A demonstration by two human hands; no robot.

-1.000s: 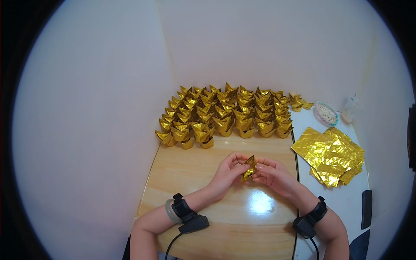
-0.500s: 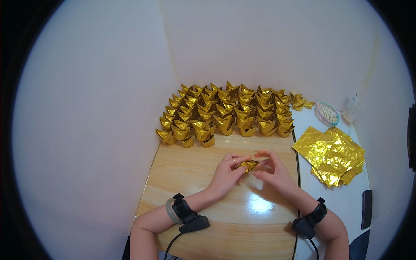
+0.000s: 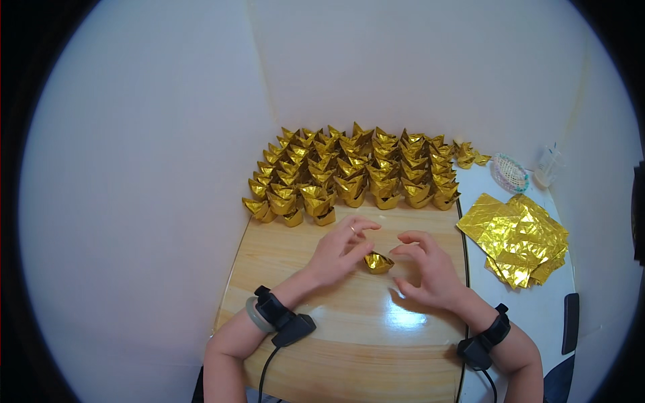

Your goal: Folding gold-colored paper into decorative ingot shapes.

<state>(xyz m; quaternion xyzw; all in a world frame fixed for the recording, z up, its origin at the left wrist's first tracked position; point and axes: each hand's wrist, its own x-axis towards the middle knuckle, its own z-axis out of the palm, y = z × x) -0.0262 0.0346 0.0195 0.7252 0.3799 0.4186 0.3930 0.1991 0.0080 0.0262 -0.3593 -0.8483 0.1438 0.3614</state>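
Note:
A small folded gold foil paper ingot (image 3: 379,264) sits on the wooden tabletop between my hands. Beside its left end is my left hand (image 3: 338,251), fingers apart and loosely curved; whether the thumb tip touches the foil I cannot tell. To the right of the ingot, my right hand (image 3: 430,272) is open, thumb and fingers spread in a wide curve with nothing in them. Several rows of finished gold paper ingots (image 3: 351,185), stacked one in another, fill the far part of the table.
Loose gold foil sheets (image 3: 517,238) lie in a pile on the white surface at the right. Behind them are an oval woven basket (image 3: 510,173), a clear plastic cup (image 3: 547,168) and crumpled gold pieces (image 3: 468,154). A dark narrow bar (image 3: 570,324) lies near the right edge. Pale walls enclose the table.
Both hands have come apart from the gold paper ingot. My left hand has drawn back leftward, my right hand has opened wider, and the ingot now rests on the table.

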